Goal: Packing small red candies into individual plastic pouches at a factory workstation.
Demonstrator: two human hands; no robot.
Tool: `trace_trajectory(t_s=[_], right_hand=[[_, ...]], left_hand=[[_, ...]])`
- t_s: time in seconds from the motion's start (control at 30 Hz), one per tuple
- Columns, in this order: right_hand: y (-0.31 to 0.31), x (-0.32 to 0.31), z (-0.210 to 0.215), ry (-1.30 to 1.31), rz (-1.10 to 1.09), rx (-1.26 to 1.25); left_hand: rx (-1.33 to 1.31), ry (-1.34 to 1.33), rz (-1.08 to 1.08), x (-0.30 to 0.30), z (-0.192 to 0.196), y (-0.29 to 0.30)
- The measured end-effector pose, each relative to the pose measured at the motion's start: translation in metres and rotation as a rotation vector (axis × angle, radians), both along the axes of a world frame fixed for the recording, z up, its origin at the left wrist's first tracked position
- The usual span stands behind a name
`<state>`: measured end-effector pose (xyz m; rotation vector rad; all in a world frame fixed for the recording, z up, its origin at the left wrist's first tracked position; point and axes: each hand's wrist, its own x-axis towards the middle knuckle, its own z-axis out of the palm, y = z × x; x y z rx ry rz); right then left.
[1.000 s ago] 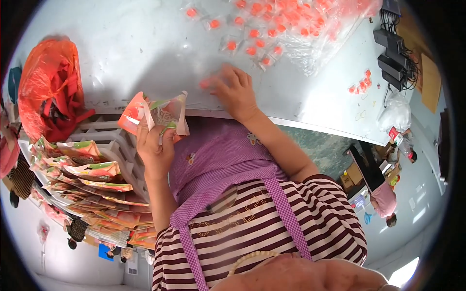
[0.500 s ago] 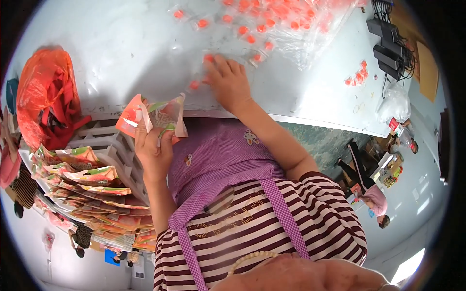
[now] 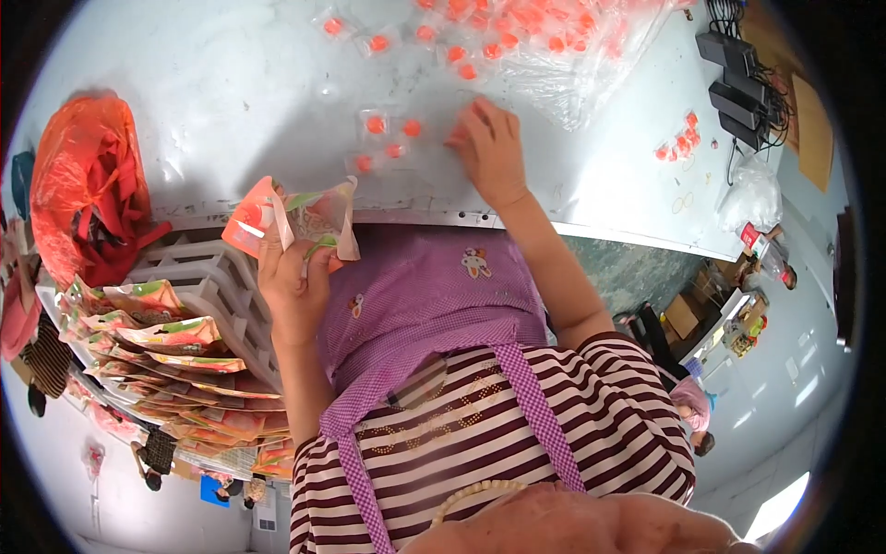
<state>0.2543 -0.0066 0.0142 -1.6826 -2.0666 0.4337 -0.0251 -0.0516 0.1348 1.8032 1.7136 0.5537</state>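
My left hand (image 3: pixel 293 277) is closed on an opened red, green and clear pouch (image 3: pixel 318 217), its mouth gaping, held by the near table edge. Over the table to its right, my right hand (image 3: pixel 496 152) has its fingers bent down and blurred by motion. Something red shows at its fingertips; whether they grip it is unclear. Between the hands lie several small clear packets with round red pieces inside, among them one packet (image 3: pixel 376 123). Farther back, many more such packets (image 3: pixel 503 39) spread out in a heap beside a clear plastic bag (image 3: pixel 577 88).
Left of me, filled pouches (image 3: pixel 175 337) stand packed in a white crate (image 3: pixel 217 277). A red plastic bag (image 3: pixel 88 185) sits at the table's left end. Black power adapters (image 3: pixel 738 88) and a small cluster of red pieces (image 3: pixel 681 143) lie at the right. Other people are in the background.
My right hand has moved right, away from the packets nearest the pouch. More packets now lie together between my hands. The left hand and its pouch have barely shifted.
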Motion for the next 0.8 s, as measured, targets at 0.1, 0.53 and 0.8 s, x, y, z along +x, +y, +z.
trace_trajectory(t_s=[0.1, 0.53, 0.8], right_hand=[[0.009, -0.018, 0.015, 0.108, -0.045, 0.018], [0.025, -0.048, -0.004, 0.08, 0.011, -0.045], [0.094, -0.07, 0.01, -0.176, 0.065, 0.145]], left_hand=[[-0.014, 0.045, 0.0, 0.0, 0.002, -0.001], [0.013, 0.025, 0.011, -0.003, 0.001, -0.006], [0.034, 0.012, 0.019, -0.007, 0.003, -0.005]])
